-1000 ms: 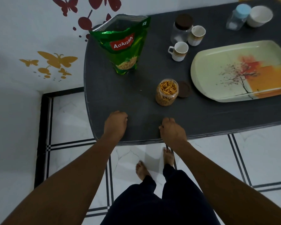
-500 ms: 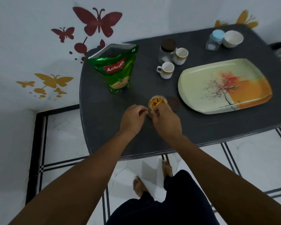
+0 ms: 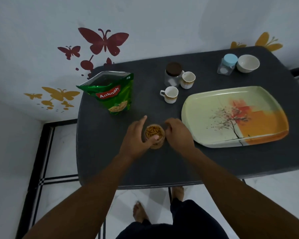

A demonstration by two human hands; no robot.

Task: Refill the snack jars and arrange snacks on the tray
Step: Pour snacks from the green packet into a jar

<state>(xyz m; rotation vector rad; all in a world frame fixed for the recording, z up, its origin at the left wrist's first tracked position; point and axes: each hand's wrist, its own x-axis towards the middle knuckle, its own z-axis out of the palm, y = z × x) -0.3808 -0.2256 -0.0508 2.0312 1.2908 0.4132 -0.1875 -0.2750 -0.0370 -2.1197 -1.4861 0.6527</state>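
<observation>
Now the left hand (image 3: 136,140) has wrapped its grip around the open snack jar (image 3: 154,136) (thumb across the front); the right hand (image 3: 178,133), fingers curled, has shifted beside it, its hold unclear. Dark matte surface (image 3: 110,161), rounded corners; glossy green pouch (image 3: 114,94); smooth rectangular tray (image 3: 231,116); butterfly-stickered wall.

The snack jar (image 3: 154,137) stands near the front edge of the table (image 3: 110,161), between the left hand (image 3: 136,137) and the right hand (image 3: 177,134). The snack bag (image 3: 113,94) stands behind it, by the left edge. The tray (image 3: 214,104) lies to the right. Two cups (image 3: 169,94) and a lidded jar (image 3: 173,73) stand behind the tray. A small jar (image 3: 227,64) and a bowl (image 3: 248,63) sit at the far right corner
</observation>
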